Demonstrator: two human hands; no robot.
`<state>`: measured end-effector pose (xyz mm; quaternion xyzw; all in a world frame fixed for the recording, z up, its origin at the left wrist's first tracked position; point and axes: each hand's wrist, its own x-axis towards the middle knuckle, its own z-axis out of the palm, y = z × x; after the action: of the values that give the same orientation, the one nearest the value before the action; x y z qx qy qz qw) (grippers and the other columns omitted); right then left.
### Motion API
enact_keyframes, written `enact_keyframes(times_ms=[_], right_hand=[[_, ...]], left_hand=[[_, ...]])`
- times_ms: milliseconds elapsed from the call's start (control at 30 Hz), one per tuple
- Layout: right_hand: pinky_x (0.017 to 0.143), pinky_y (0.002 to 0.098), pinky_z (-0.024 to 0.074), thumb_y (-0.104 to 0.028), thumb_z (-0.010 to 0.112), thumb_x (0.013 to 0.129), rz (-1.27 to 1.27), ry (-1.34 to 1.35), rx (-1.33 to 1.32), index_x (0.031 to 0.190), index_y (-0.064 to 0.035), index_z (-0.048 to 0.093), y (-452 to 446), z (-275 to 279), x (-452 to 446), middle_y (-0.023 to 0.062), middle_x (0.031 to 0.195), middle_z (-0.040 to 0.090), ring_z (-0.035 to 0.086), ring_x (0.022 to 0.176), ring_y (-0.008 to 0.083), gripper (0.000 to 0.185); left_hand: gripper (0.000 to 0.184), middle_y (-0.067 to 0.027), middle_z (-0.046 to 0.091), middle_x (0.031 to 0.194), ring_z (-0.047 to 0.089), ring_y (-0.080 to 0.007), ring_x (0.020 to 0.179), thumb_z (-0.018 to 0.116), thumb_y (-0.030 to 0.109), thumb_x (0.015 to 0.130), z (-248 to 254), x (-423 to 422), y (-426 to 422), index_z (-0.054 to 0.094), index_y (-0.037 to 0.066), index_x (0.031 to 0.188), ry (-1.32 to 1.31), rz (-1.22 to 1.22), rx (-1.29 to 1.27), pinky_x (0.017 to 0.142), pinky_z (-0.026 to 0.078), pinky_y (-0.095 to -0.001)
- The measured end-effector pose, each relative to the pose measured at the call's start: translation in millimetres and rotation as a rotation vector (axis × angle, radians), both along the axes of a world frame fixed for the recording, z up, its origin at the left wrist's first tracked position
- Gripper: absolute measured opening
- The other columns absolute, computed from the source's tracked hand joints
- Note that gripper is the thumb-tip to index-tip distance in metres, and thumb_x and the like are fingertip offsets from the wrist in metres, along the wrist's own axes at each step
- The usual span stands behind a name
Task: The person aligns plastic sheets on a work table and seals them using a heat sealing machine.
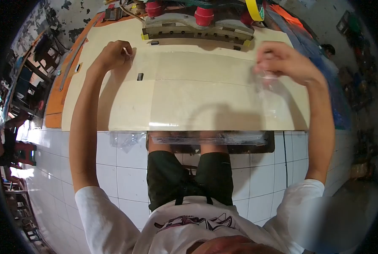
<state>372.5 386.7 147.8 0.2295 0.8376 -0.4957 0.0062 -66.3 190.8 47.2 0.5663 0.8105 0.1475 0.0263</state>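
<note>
A clear plastic sheet [206, 99] lies flat on the cream-coloured board [83, 106] in front of me. My right hand [284, 63], smeared by motion, is raised over the board's right side. Its fingers are pinched together on clear plastic film [270, 91] that hangs below them and catches the light. Over the board's upper left is my left hand [116, 55], its fingers curled in towards the thumb. Whatever they may grip is too small or too clear to make out.
Along the board's far edge stands a machine with a long metal bar [197, 34] and red cylinders [204, 16]. Small dark pieces [140, 77] sit on the board. A metal ruler [70, 67] lies at left. Plastic [210, 139] rests under the near edge.
</note>
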Motion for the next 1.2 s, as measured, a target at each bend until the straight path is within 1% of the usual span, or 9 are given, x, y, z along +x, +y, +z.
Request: enact_keyframes(times_ms=[100, 233, 267, 333, 633, 767, 933, 1067, 1200], right_hand=[[0.090, 0.0283, 0.0513, -0.009, 0.060, 0.093, 0.010, 0.235, -0.309, 0.132, -0.0032, 0.048, -42.9, -24.3, -50.8, 0.0121, 0.119, 0.064, 0.063, 0.112, 0.0186, 0.042], [0.112, 0.0379, 0.0343, -0.015, 0.061, 0.093, 0.196, 0.520, -0.046, 0.144, -0.0029, 0.039, -58.0, -59.8, -62.4, 0.0182, 0.147, 0.042, 0.039, 0.139, 0.0296, 0.057], [0.112, 0.0379, 0.0343, -0.015, 0.061, 0.093, 0.207, 0.518, -0.047, 0.144, -0.0029, 0.039, -59.5, -55.7, -50.3, 0.0182, 0.147, 0.042, 0.039, 0.139, 0.0296, 0.057], [0.114, 0.0393, 0.0311, -0.018, 0.064, 0.091, 0.229, 0.215, 0.978, 0.142, -0.0061, 0.044, -64.0, -44.8, -18.4, 0.0193, 0.153, 0.034, 0.038, 0.139, 0.0347, 0.056], [0.119, 0.0416, 0.0188, -0.023, 0.053, 0.098, -0.146, 0.168, 0.643, 0.148, -0.0042, 0.036, -55.9, -94.5, 34.7, 0.0261, 0.158, 0.017, 0.017, 0.148, 0.0391, 0.057], [0.119, 0.0419, 0.0165, -0.030, 0.047, 0.101, -0.192, 0.150, 0.781, 0.147, 0.0036, 0.034, -63.8, -117.5, 19.9, 0.0257, 0.157, 0.020, 0.017, 0.147, 0.0394, 0.058], [0.119, 0.0445, 0.0176, -0.036, 0.044, 0.102, -0.179, 0.065, 0.922, 0.146, 0.0019, 0.036, -61.6, -128.7, 14.3, 0.0242, 0.157, 0.023, 0.019, 0.147, 0.0398, 0.059], [0.119, 0.0459, 0.0171, -0.041, 0.041, 0.102, -0.172, 0.011, 0.980, 0.147, 0.0003, 0.036, -61.9, -132.5, 14.4, 0.0223, 0.157, 0.024, 0.020, 0.146, 0.0383, 0.061], [0.119, 0.0457, 0.0160, -0.043, 0.039, 0.102, -0.142, -0.044, 1.010, 0.148, -0.0005, 0.035, -62.7, -132.2, 11.5, 0.0219, 0.157, 0.025, 0.021, 0.147, 0.0368, 0.063]], left_hand=[[0.019, -0.0194, 0.072, 0.088, 0.071, -0.0310, 0.082, 0.067, 0.002, 0.077, -1.2, 1.9, -0.8, 0.071, 0.003, 0.096, 0.018, 0.005, 0.020, 0.074, 0.055, -0.0400], [0.017, -0.0189, 0.072, 0.084, 0.072, -0.0300, 0.078, 0.069, 0.006, 0.078, 0.8, 3.7, -3.5, 0.071, 0.003, 0.095, 0.087, -0.031, 0.079, 0.071, 0.056, -0.0402], [0.017, -0.0189, 0.072, 0.084, 0.072, -0.0300, 0.078, 0.069, 0.006, 0.078, -2.4, -0.3, -4.7, 0.071, 0.003, 0.095, 0.086, -0.020, 0.080, 0.071, 0.056, -0.0402], [0.017, -0.0193, 0.072, 0.085, 0.072, -0.0293, 0.079, 0.069, 0.007, 0.079, -9.4, -8.8, -1.8, 0.071, 0.003, 0.096, 0.086, -0.074, 0.121, 0.071, 0.056, -0.0392], [0.023, -0.0205, 0.072, 0.094, 0.071, -0.0307, 0.087, 0.070, 0.009, 0.081, 7.8, 5.9, -2.5, 0.070, 0.001, 0.103, 0.056, -0.015, -0.002, 0.078, 0.056, -0.0415], [0.035, -0.0212, 0.071, 0.103, 0.070, -0.0318, 0.094, 0.072, 0.013, 0.083, 19.3, 6.2, -14.0, 0.065, 0.002, 0.116, -0.059, -0.016, -0.030, 0.083, 0.056, -0.0417], [0.055, -0.0204, 0.061, 0.126, 0.062, -0.0326, 0.113, 0.074, 0.021, 0.085, 16.1, 25.4, -85.1, 0.052, 0.004, 0.132, 0.129, 0.103, 0.264, 0.092, 0.052, -0.0437], [0.055, -0.0201, 0.066, 0.116, 0.065, -0.0312, 0.107, 0.076, 0.025, 0.080, 8.8, 28.1, -129.4, 0.057, 0.009, 0.129, -0.045, 0.279, 0.217, 0.090, 0.051, -0.0400], [0.040, -0.0173, 0.069, 0.109, 0.069, -0.0282, 0.097, 0.069, 0.010, 0.083, -1.4, 3.5, -147.2, 0.059, 0.007, 0.121, -0.011, 0.235, 0.382, 0.082, 0.053, -0.0380]])
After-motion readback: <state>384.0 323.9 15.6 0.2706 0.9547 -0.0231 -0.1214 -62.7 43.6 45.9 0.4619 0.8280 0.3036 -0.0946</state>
